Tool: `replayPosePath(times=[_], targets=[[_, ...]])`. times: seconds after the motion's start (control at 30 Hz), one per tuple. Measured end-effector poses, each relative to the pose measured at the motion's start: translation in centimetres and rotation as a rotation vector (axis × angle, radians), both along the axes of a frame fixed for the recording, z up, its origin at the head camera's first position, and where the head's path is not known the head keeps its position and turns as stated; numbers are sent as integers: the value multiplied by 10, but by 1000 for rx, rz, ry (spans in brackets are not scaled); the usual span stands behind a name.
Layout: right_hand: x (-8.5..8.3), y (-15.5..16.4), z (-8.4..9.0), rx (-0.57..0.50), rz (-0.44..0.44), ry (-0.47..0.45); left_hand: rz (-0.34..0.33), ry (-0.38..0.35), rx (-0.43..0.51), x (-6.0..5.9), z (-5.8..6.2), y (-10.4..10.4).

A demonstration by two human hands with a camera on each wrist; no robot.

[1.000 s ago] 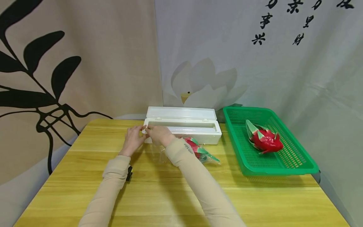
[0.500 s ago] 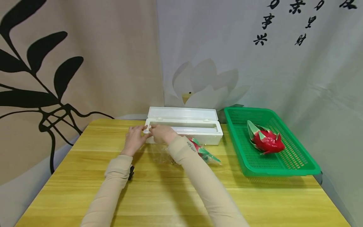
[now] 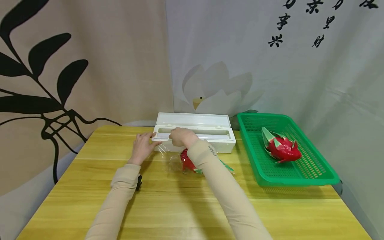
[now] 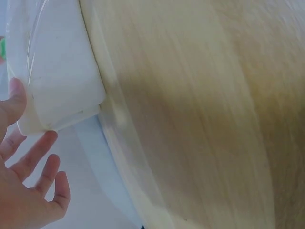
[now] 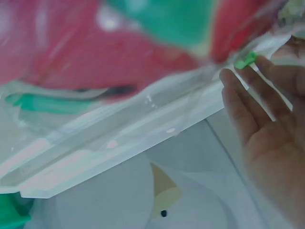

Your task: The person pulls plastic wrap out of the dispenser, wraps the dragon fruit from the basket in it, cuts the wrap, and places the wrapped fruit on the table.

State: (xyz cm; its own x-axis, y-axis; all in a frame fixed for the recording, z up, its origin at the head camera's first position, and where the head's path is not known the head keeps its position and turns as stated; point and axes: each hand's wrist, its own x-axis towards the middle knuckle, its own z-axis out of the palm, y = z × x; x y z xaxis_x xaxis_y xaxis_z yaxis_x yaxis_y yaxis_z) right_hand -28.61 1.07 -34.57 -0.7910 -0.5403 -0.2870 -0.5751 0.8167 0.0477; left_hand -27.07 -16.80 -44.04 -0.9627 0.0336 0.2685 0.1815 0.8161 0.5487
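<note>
A white cling film dispenser [image 3: 220, 146] stands at the table's back, its lid [image 3: 193, 119] raised. My left hand [image 3: 142, 147] holds the dispenser's left end, thumb on one side and fingertips on the other in the left wrist view. Along the dispenser's front edge, my right hand [image 3: 183, 137] pinches a small green slider [image 5: 247, 61], seen in the right wrist view. Clear cling film [image 3: 169, 159] hangs from the front onto the table. Under the film lies a red dragon fruit [image 3: 187, 161] with green tips, partly hidden by the right sleeve.
A green plastic basket [image 3: 295, 182] stands on the right side of the table, holding another red dragon fruit [image 3: 283, 150]. Behind the wooden table [image 3: 162, 206] hangs a printed curtain [image 3: 126, 66].
My right hand has moved to the right along the dispenser's front edge, away from the left hand. More of the dragon fruit's left end now shows. The left hand stays at the dispenser's end.
</note>
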Motion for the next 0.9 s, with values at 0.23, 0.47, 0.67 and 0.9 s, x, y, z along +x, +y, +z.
replayPosePath(times=[0.23,0.47,0.67,0.9], targets=[[-1,24,6,-68,-67,-70,3,5,1,-1,-1,0],[-6,53,4,-132,-69,-102,-3,5,-6,-1,-1,-1],[-10,72,-6,-218,-10,17,1,21,-18,-1,-1,0],[-12,83,-21,-345,67,227,-2,19,-13,-2,-2,1]])
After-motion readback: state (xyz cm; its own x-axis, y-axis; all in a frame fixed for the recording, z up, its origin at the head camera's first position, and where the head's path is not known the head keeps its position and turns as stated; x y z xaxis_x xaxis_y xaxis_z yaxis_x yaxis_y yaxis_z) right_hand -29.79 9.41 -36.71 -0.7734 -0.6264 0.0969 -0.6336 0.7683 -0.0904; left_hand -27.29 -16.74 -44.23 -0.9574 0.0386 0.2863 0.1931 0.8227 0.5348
